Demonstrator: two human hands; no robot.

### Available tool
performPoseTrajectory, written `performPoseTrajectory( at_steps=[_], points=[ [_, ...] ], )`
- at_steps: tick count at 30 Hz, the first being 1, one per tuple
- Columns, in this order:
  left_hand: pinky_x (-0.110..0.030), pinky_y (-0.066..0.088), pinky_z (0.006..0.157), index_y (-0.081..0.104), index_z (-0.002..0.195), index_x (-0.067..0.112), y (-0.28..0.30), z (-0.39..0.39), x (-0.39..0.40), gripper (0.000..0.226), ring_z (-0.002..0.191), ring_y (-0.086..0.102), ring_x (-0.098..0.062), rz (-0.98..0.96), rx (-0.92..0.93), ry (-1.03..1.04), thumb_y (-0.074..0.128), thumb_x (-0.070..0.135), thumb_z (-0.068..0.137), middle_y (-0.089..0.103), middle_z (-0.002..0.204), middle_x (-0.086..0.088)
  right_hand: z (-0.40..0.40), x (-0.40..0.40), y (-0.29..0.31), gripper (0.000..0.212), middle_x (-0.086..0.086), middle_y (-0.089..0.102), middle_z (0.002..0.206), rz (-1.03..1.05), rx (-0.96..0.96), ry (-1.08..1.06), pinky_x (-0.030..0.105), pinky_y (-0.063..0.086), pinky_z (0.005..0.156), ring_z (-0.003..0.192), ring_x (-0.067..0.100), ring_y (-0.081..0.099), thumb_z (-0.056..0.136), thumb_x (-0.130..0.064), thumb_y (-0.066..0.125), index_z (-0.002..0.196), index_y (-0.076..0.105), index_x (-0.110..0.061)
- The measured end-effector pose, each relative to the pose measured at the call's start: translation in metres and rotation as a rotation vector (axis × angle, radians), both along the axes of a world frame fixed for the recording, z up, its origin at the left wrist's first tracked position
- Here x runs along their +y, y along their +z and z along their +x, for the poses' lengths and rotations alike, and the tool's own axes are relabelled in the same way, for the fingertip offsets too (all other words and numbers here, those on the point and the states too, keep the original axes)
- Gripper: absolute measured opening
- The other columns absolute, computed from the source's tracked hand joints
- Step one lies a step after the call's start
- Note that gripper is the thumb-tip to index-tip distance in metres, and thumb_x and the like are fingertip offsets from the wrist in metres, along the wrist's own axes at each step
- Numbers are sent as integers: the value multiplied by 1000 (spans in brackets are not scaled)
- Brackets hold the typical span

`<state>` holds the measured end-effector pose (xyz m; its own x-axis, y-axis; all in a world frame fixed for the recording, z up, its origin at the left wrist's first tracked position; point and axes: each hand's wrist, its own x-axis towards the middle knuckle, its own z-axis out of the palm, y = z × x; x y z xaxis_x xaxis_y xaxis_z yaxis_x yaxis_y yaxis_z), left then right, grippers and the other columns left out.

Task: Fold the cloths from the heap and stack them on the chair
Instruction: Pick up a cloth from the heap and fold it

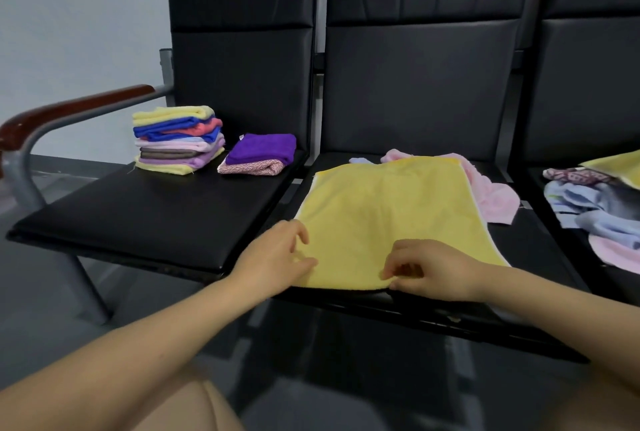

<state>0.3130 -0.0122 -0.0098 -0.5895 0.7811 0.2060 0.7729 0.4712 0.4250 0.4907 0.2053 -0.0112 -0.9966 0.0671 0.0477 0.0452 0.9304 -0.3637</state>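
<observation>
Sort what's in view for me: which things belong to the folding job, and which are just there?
Job: yellow cloth, left hand, right hand, folded stack, purple cloth, pink cloth, heap, seat.

Just there: armrest, wall.

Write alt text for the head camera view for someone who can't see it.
Both hands, left hand and right hand, pinch the near edge of a yellow cloth spread flat on the middle chair seat. Folded cloths are stacked on the left chair; an unfolded heap lies right.
</observation>
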Motion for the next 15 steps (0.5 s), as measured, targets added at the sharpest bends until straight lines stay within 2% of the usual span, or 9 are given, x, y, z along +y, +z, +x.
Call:
performPoseTrajectory(
  at_steps=[2, 4, 6, 8, 10, 12, 14, 15],
  points=[
    [-28, 44, 77, 54, 99, 33, 0, 13, 12, 27, 84, 48, -5, -8, 33, -185, 67, 47, 82, 49, 92, 12, -4, 1, 3, 8, -13, 62, 89, -27, 13, -17, 12, 41, 72, 77, 1, 53, 91, -28, 64, 95, 66, -22],
    [-24, 39, 77, 55, 110, 30, -8, 22, 28, 33, 97, 45, -4, -100, 168, -319, 61, 52, 86, 49, 102, 13, -7, 3, 6, 7, -10, 62, 83, -90, 36, -51, 13, 41, 68, 71, 1, 51, 93, -27, 62, 91, 63, -20],
    [-28, 40, 78, 56, 113, 23, -14, 25, 43, 29, 101, 47, -11, -86, 276, -374, 52, 45, 94, 52, 106, 7, -7, 2, 10, 7, -10, 60, 79, -142, 77, -75, 13, 40, 66, 70, 1, 51, 93, -27, 61, 87, 59, -24],
    [-35, 43, 79, 57, 105, 17, -14, 22, 58, 27, 97, 51, -17, 0, 261, -378, 43, 39, 99, 56, 100, 4, -5, 4, 13, 10, -9, 60, 82, -110, 97, -87, 16, 40, 67, 74, 5, 51, 91, -31, 65, 89, 57, -24],
    [-40, 44, 73, 56, 97, 16, -8, 14, 72, 43, 85, 55, -20, 99, 219, -351, 30, 50, 95, 58, 88, 4, -2, 9, 12, 20, -10, 57, 91, 67, 31, -99, 23, 40, 76, 83, 8, 50, 88, -37, 66, 97, 56, -23],
    [-38, 44, 64, 56, 92, 15, -2, 2, 77, 57, 73, 56, -23, 182, 264, -322, 20, 59, 88, 58, 76, 3, 0, 19, 12, 20, -6, 58, 100, 219, -31, -119, 27, 39, 80, 92, 13, 50, 89, -33, 63, 103, 57, -20],
    [-36, 43, 59, 58, 89, 15, 2, -12, 81, 58, 65, 55, -21, 207, 312, -351, 24, 62, 87, 59, 69, 1, 8, 36, 18, 10, 1, 61, 90, 178, -14, -186, 28, 36, 72, 78, 13, 48, 91, -22, 59, 88, 59, -13],
    [-36, 42, 58, 59, 85, 15, 4, -20, 82, 58, 62, 53, -19, 206, 312, -367, 27, 64, 86, 57, 66, 1, 13, 46, 22, 18, 1, 59, 78, 121, 7, -234, 29, 35, 66, 68, 10, 45, 93, -21, 58, 78, 55, -12]
  ],
)
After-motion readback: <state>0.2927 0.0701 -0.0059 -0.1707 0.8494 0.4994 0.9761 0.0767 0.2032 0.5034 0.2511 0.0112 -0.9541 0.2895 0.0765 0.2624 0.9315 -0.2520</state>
